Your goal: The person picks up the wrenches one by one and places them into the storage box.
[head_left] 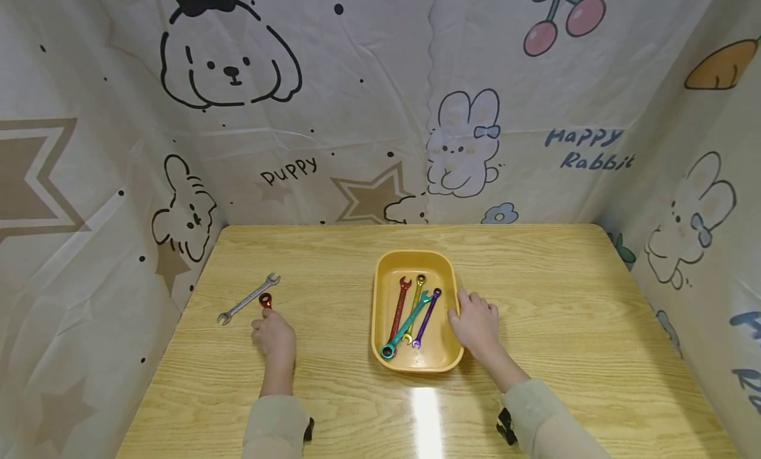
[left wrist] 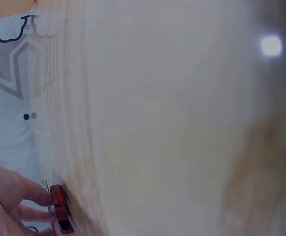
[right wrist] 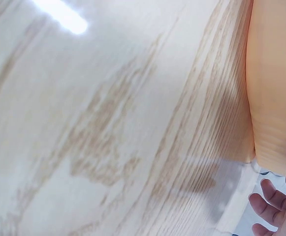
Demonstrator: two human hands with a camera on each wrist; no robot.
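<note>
On the left of the desk (head_left: 333, 300), a silver wrench (head_left: 248, 300) lies slantwise beside the left grip (head_left: 275, 335), which pinches a red wrench (head_left: 267, 305), ring end pointing forward, shaft hidden. The left arm (head_left: 277, 376) reaches straight ahead. Well to the right stands a tray (head_left: 425, 368) of coloured wrenches (head_left: 407, 322), long axis running forward. The right grip (head_left: 477, 321) holds its right rim, right arm (head_left: 507, 372) slanting inward.
</note>
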